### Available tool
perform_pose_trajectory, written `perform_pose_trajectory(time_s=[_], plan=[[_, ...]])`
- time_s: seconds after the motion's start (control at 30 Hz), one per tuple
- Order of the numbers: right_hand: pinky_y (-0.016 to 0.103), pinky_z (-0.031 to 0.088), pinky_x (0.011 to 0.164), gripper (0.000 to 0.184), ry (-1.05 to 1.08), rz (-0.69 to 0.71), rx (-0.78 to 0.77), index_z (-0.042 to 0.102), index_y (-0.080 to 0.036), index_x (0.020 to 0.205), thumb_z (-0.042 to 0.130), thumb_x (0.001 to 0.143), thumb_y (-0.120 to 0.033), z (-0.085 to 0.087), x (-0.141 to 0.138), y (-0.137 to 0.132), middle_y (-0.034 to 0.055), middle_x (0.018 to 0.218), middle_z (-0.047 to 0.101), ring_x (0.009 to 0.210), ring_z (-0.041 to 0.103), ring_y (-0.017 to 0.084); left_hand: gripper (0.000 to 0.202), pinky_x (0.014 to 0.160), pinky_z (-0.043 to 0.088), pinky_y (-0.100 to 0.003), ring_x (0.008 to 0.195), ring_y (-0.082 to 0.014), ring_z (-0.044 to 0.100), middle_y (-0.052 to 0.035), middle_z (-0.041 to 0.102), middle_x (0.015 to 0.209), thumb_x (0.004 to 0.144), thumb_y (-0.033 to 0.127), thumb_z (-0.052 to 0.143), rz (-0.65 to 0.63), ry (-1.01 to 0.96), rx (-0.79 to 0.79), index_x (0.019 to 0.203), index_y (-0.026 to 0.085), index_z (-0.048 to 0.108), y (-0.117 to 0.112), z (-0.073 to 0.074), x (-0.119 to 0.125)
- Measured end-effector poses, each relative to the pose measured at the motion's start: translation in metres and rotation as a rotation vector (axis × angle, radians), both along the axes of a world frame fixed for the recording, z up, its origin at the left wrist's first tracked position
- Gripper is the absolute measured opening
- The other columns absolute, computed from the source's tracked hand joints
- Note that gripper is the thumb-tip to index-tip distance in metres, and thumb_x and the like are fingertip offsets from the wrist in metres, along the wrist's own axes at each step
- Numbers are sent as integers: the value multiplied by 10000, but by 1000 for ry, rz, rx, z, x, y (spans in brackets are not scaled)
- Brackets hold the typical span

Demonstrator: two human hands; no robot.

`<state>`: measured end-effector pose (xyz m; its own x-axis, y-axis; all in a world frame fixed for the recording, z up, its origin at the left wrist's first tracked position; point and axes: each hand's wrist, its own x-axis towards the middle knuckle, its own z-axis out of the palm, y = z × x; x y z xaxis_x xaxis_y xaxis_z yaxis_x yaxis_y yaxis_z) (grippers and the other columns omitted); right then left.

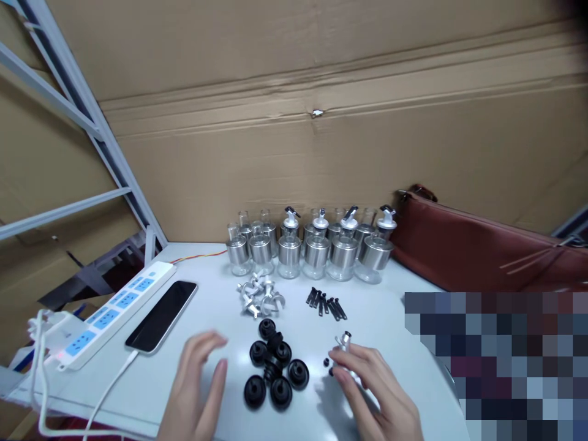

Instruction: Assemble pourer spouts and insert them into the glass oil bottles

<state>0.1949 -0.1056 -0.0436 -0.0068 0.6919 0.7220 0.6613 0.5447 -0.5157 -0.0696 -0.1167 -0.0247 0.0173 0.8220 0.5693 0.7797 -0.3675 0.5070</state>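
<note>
My left hand (195, 380) is raised over the table, thumb and fingers apart, with nothing between them. Right of it lie several black round stoppers (255, 392) in a loose cluster. Thumb and index finger of my right hand (367, 386) are pinched close together at the tips. One small black piece (331, 371) shows at these fingertips, and another black bit (326, 362) lies just left of them. A silver spout piece with a dark end (345, 337) pokes out behind the fingers, partly hidden. What the fingers grip is unclear.
Behind are silver spout parts (261, 297), black levers (326, 301) and a row of glass-and-steel bottles (289, 251), several with pourers. A phone (162, 317) and power strip (114, 313) lie left. A brown leather bag (468, 245) is at right, before a cardboard wall (275, 165).
</note>
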Motion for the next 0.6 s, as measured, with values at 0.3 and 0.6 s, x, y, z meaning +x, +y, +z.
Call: perform_pose_trajectory(time_s=[0.3, 0.6], plan=[[178, 529, 811, 207, 67, 10, 23, 665, -219, 1029, 528, 886, -161, -1, -6, -3, 71, 994, 659, 955, 658, 137, 187, 904, 482, -332, 1046, -193, 574, -32, 591, 1090, 932, 255, 437, -325, 144, -355, 1082, 259, 548, 39, 48, 42], [159, 490, 909, 302, 150, 72, -29, 646, -170, 1138, 521, 874, -96, 5, -11, -15, 100, 1093, 659, 1058, 632, 121, 267, 982, 368, -460, 1090, -240, 524, -56, 613, 1079, 849, 204, 585, -278, 311, -79, 1116, 218, 592, 19, -7, 80]])
